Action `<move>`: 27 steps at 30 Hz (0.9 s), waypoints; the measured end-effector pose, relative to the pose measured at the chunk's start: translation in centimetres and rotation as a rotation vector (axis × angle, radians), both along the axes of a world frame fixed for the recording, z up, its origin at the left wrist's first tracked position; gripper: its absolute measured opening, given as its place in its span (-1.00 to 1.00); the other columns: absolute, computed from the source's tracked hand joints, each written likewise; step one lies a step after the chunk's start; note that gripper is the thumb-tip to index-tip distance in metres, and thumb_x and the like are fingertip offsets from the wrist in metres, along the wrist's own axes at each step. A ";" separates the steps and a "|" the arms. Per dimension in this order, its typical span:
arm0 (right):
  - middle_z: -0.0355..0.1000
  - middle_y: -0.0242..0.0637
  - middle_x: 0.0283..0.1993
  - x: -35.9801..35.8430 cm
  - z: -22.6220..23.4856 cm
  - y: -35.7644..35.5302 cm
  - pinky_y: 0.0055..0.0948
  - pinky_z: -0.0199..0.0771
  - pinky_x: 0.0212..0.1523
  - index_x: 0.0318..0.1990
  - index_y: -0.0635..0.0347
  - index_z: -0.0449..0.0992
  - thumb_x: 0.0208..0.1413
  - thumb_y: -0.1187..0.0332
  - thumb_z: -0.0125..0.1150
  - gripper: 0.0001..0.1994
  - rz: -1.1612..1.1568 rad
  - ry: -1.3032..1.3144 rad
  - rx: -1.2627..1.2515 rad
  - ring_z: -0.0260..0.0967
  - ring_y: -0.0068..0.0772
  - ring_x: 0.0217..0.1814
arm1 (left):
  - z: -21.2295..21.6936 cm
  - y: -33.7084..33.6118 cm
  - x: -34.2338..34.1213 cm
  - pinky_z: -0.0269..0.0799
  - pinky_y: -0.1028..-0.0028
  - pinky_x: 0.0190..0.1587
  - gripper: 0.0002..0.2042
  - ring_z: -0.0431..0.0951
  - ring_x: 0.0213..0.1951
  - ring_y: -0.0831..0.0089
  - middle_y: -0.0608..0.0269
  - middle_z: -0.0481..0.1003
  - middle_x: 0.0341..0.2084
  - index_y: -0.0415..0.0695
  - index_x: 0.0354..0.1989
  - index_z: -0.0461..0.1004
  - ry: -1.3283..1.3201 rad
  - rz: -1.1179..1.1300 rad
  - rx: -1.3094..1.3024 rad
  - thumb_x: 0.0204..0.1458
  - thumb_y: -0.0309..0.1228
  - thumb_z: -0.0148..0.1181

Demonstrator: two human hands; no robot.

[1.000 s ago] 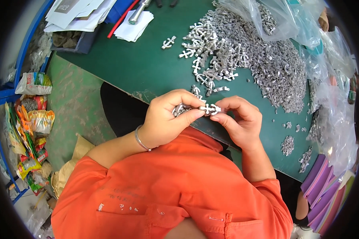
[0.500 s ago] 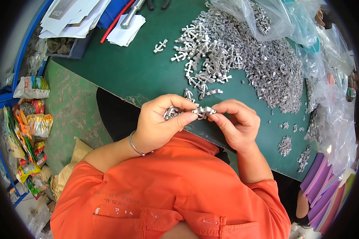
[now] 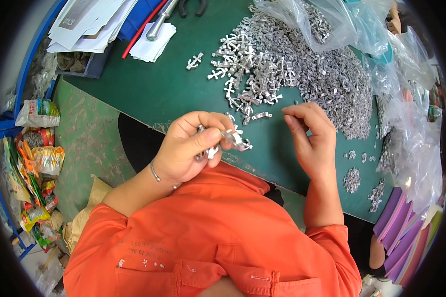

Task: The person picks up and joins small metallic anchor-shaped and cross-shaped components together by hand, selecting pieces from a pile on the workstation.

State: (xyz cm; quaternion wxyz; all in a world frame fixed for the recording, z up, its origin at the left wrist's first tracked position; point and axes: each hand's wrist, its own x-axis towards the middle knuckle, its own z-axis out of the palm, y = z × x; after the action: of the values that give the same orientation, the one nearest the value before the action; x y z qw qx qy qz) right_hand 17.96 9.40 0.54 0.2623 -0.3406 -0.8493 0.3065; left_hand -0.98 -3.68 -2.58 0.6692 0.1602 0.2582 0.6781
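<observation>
My left hand [image 3: 193, 143] is closed around several silvery metal pieces, partly hidden by its fingers. One bright metal clip piece [image 3: 238, 141] sticks out past the fingertips. To the right, my right hand [image 3: 316, 138] hovers over the table's near part, its thumb and forefinger slightly apart with nothing visible between them. Beyond the hands lies a heap of anchor-shaped metal pieces [image 3: 252, 69], merging into a bigger pile of small grey metal parts [image 3: 337, 89]. A single curved metal piece [image 3: 261, 116] rests between my hands, and one anchor-shaped piece [image 3: 195, 61] lies apart at left.
On the green table [image 3: 148, 94] are white paper slips [image 3: 153, 47], a metal rod tool [image 3: 161, 22], a red rod [image 3: 143, 30] and black-handled pliers [image 3: 192, 7]. Clear plastic bags [image 3: 416, 143] crowd the right. Small part clusters [image 3: 351, 179] lie near the right edge.
My hands have separated. The right has let go of the metal piece and moved right and up; the left keeps the pieces and has shifted slightly left.
</observation>
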 end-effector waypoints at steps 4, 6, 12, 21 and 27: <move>0.30 -0.24 -0.41 -1.2 -0.9 -0.2 -0.37 0.27 -0.29 -0.36 0.24 0.47 -0.21 0.55 0.23 -0.82 0.088 -0.070 0.096 0.25 -0.22 -0.33 | 0.4 0.7 -0.8 0.57 0.38 -0.28 -0.88 0.41 -0.04 0.07 -0.10 0.33 -0.15 -0.26 -0.28 0.32 -0.224 -0.045 -0.002 0.07 -0.46 -0.06; 0.31 -0.27 -0.42 -1.3 -1.5 -0.1 -0.39 0.27 -0.31 -0.37 0.23 0.47 -0.21 0.55 0.24 -0.83 0.121 -0.090 0.185 0.25 -0.24 -0.35 | 1.0 1.0 -0.8 0.55 0.43 -0.36 -0.86 0.48 -0.16 0.16 -0.11 0.41 -0.25 -0.24 -0.39 0.33 -0.316 -0.023 -0.070 0.03 -0.40 -0.03; 0.36 -0.27 -0.48 -0.8 -0.9 -0.6 -0.48 0.30 -0.49 -0.39 0.25 0.46 -0.15 0.56 0.22 -0.88 0.064 0.017 -0.160 0.31 -0.30 -0.49 | 2.0 1.2 -0.3 0.21 0.69 -0.73 -0.94 0.41 -0.54 0.54 0.16 0.39 -0.40 -0.20 -0.31 0.33 0.268 -0.108 -0.207 0.05 -0.51 -0.01; 0.42 -0.28 -0.45 -1.3 -0.3 -1.4 -0.56 0.35 -0.47 -0.38 0.26 0.46 -0.20 0.58 0.27 -0.83 0.246 0.258 -0.057 0.36 -0.44 -0.47 | 2.7 1.7 1.0 0.25 0.72 -0.66 -0.92 0.42 -0.57 0.66 0.21 0.45 -0.47 -0.26 -0.36 0.41 0.757 -0.087 -0.266 -0.03 -0.56 0.14; 0.40 -0.17 -0.36 -0.9 -1.2 -1.3 -0.53 0.39 -0.33 -0.39 0.35 0.43 -0.18 0.66 0.24 -0.84 0.267 0.487 -0.446 0.37 -0.43 -0.33 | 1.7 1.6 1.6 0.27 0.74 -0.61 -0.92 0.42 -0.55 0.72 0.30 0.47 -0.52 -0.27 -0.38 0.47 0.789 0.146 -0.045 -0.07 -0.57 0.18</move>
State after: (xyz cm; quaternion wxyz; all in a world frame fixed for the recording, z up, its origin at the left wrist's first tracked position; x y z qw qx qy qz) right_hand 17.03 8.14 -0.71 0.3337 -0.1924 -0.7110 0.5883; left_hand 0.65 -2.12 -0.89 0.4721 0.3747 0.5206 0.6047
